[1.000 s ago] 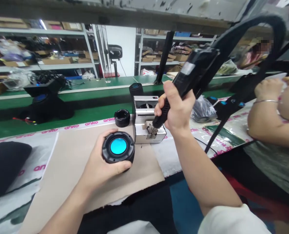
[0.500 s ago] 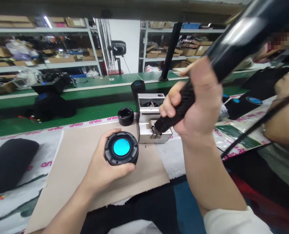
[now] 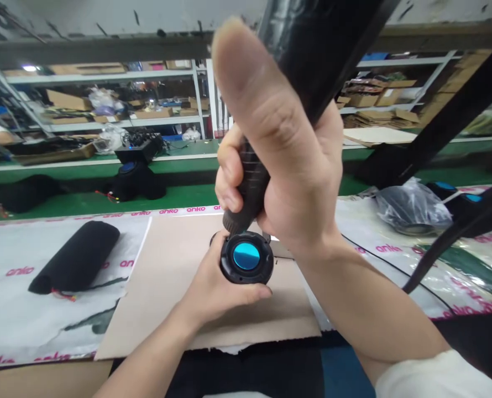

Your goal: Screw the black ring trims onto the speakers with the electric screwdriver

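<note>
Left hand (image 3: 213, 287) wrapped around round black speaker housing with blue centre disc (image 3: 246, 257), over brown cardboard sheet (image 3: 175, 276). Right hand (image 3: 287, 177) clenched on black electric screwdriver (image 3: 250, 182), tip at housing's upper-left rim. Fastening apparently underway; screw count unreadable.

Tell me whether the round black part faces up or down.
Facing up: the round black part shows its blue centre to the camera, held in the left hand.

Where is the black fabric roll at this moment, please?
In the head view, the black fabric roll lies left on the white sheet, beside the cardboard mat.
</note>
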`<move>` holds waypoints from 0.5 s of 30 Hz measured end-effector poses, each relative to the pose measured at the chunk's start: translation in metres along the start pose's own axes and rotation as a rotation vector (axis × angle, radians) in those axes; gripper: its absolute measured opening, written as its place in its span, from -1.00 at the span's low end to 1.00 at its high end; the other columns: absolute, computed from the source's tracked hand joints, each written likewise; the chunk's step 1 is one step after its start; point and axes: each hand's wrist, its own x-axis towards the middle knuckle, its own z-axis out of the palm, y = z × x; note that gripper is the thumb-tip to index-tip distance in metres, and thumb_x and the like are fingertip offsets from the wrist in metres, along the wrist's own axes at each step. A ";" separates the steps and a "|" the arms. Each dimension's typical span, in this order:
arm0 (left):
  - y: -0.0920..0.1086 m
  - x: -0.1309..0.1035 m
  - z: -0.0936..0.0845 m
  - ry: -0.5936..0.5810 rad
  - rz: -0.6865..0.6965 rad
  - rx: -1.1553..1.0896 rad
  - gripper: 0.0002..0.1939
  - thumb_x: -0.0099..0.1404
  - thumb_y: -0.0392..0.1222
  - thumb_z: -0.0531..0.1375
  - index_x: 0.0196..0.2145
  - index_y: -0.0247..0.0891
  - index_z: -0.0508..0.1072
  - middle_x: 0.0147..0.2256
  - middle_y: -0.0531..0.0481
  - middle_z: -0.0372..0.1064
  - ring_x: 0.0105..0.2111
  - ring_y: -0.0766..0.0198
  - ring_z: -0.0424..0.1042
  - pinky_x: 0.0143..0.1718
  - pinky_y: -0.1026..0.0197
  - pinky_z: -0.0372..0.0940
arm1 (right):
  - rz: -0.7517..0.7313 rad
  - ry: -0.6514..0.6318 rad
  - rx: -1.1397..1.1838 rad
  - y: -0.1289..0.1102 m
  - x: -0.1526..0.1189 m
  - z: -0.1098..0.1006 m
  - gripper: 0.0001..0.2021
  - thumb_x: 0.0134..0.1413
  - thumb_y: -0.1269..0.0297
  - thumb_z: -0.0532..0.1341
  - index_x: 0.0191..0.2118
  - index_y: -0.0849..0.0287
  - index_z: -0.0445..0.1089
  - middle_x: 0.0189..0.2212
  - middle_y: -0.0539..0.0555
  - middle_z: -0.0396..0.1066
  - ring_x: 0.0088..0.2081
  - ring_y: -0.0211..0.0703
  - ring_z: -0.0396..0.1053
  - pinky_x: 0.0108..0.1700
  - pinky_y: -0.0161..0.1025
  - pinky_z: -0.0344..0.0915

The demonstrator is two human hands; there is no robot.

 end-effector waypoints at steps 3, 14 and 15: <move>0.000 0.000 0.001 -0.003 -0.018 -0.030 -0.20 -0.08 0.02 0.64 0.03 -0.20 0.39 0.14 -0.19 0.45 0.17 -0.19 0.45 0.08 -0.05 0.43 | -0.100 0.040 0.076 0.004 -0.005 0.004 -0.48 0.15 -0.28 0.41 -0.39 0.04 0.29 -0.70 -0.17 0.16 -0.73 -0.27 0.09 -0.72 -0.25 -0.01; -0.005 0.003 0.014 0.032 0.071 -0.303 0.22 -0.22 -0.05 0.69 0.31 -0.12 0.20 0.33 -0.27 0.27 0.38 -0.27 0.28 0.39 -0.27 0.25 | 0.016 -0.112 0.025 0.028 -0.004 -0.003 -0.80 0.23 0.18 0.41 -0.30 0.10 0.42 -0.62 -0.08 0.29 -0.71 -0.26 0.18 -0.70 -0.28 0.12; -0.008 0.007 0.015 0.029 0.085 -0.317 0.28 -0.27 -0.01 0.71 0.33 -0.10 0.20 0.34 -0.29 0.25 0.39 -0.31 0.25 0.40 -0.31 0.23 | 0.020 -0.107 0.023 0.030 -0.003 -0.005 -0.80 0.22 0.17 0.42 -0.31 0.10 0.43 -0.63 -0.06 0.30 -0.72 -0.23 0.19 -0.71 -0.26 0.14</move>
